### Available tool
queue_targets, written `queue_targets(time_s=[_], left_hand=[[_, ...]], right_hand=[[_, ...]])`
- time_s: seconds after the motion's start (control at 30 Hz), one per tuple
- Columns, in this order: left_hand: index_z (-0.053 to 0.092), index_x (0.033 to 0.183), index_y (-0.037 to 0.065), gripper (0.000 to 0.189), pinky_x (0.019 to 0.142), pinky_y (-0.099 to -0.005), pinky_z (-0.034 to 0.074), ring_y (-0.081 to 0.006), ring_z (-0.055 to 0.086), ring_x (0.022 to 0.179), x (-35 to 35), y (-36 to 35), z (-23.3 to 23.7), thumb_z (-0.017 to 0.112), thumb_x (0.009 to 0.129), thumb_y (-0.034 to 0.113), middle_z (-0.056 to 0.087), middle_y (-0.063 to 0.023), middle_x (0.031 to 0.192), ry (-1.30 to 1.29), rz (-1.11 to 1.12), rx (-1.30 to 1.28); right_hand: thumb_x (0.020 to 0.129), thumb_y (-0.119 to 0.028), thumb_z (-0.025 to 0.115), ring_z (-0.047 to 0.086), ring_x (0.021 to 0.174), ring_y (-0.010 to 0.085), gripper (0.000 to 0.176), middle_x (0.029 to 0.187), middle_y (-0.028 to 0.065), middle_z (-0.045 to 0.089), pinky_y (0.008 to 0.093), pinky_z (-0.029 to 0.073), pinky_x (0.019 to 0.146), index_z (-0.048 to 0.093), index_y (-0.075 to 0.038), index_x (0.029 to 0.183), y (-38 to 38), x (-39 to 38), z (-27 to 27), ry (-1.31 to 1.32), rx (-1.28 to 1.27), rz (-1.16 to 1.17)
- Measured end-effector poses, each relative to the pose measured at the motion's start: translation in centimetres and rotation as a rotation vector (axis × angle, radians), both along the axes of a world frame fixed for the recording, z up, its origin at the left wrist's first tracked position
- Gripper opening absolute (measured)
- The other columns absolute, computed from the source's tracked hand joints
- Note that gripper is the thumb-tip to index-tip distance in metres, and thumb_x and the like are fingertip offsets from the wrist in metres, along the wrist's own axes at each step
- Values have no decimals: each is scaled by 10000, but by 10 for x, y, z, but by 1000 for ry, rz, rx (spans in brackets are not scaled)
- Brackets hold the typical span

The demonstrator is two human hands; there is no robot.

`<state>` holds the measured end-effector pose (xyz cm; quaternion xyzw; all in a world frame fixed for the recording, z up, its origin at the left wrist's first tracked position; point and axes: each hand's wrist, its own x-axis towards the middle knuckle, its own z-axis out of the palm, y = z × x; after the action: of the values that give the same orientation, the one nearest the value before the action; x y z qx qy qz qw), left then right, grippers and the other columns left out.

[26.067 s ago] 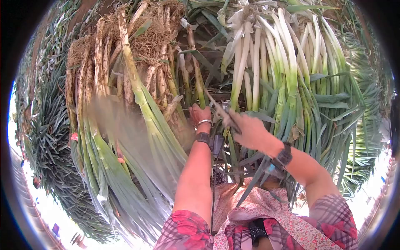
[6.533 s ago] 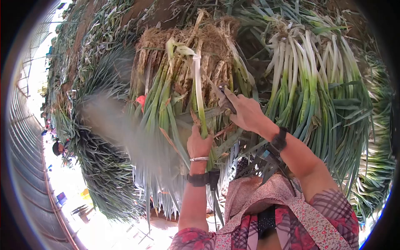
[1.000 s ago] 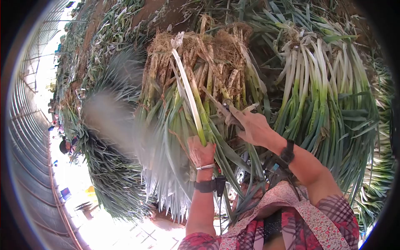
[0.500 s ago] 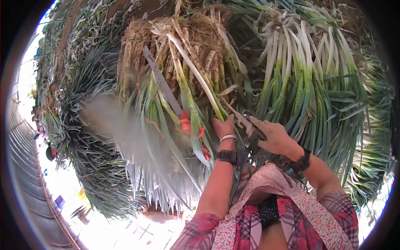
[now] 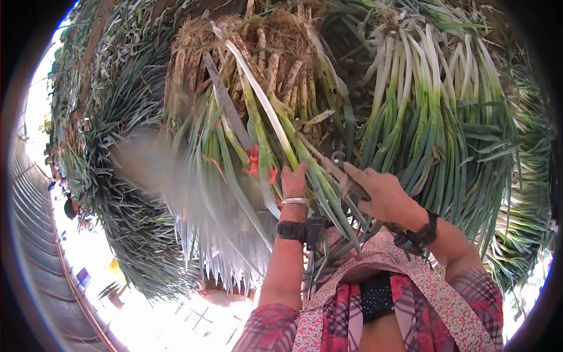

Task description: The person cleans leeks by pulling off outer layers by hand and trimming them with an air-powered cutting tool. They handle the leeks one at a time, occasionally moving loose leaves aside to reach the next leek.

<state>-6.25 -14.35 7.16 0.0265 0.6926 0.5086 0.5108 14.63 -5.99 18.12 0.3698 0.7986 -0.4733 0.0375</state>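
My left hand (image 5: 294, 180) is closed around a long green onion (image 5: 258, 88), whose white stalk slants up to the left and whose green leaves hang down to the right. My right hand (image 5: 384, 196) grips a brown tool (image 5: 343, 176) with a long thin end pointing up-left, close to the onion's leaves. Unpeeled onions with brown roots (image 5: 275, 35) lie behind my left hand. Among them rests a flat grey metal strip (image 5: 229, 105) with a red wrapping (image 5: 254, 160) at its lower end.
Cleaner onions with white stalks (image 5: 431, 76) hang in a bunch to the right. Dark green leaves (image 5: 135, 217) are piled at the left. More onions (image 5: 516, 205) line the far right. A curved ribbed wall (image 5: 35, 234) stands at the lower left.
My left hand has moved left with the onion, and its leaves now show below the hand. My right hand and the tool have shifted only slightly.
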Motion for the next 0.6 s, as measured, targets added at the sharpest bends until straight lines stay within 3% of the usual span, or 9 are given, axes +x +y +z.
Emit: queue_targets(time_s=[0.17, 0.23, 0.3, 0.4, 0.53, 0.6], left_hand=[[539, 1125, 5, 284, 711, -290, 518, -170, 619, 807, -3, -4, 5, 583, 855, 83, 627, -74, 967, 54, -25, 7], [538, 1138, 13, 283, 716, -311, 524, -187, 628, 814, -5, 2, 22, 571, 868, 92, 633, -84, 979, -126, 8, 5], [546, 1154, 10, 292, 739, -336, 535, -217, 639, 835, -11, -4, 6, 538, 891, 137, 640, -103, 991, -125, 23, 29], [568, 1143, -19, 337, 784, -366, 545, -252, 647, 868, -17, -8, 4, 451, 911, 195, 648, -130, 989, -364, 149, 28], [571, 1126, -23, 333, 777, -374, 545, -251, 647, 859, -19, -16, 5, 441, 907, 190, 651, -129, 968, -226, -1, 50], [576, 1115, -9, 316, 766, -369, 543, -246, 646, 850, -16, -15, 6, 461, 917, 209, 652, -119, 962, -400, 117, 55]], right_hand=[[697, -182, 642, 577, 719, 373, 769, 855, 167, 551, 450, 458, 621, 346, -111, 1403, -9, 20, 31, -63, -90, 93], [703, -195, 647, 579, 718, 374, 766, 854, 166, 551, 451, 457, 617, 347, -113, 1403, -12, 27, 35, -129, -117, 144], [701, -202, 653, 583, 712, 371, 776, 851, 160, 549, 453, 458, 603, 342, -117, 1406, -12, 27, 32, -88, -82, 139], [698, -200, 651, 585, 710, 368, 781, 852, 159, 548, 453, 462, 607, 340, -121, 1410, -7, 23, 23, -19, -18, 55], [687, -184, 643, 584, 718, 367, 785, 854, 159, 547, 450, 468, 630, 343, -118, 1409, -14, 32, 35, -31, -118, 81], [645, -127, 675, 581, 771, 374, 797, 881, 162, 553, 427, 463, 673, 381, -79, 1385, -10, 32, 42, -92, -187, 78]])
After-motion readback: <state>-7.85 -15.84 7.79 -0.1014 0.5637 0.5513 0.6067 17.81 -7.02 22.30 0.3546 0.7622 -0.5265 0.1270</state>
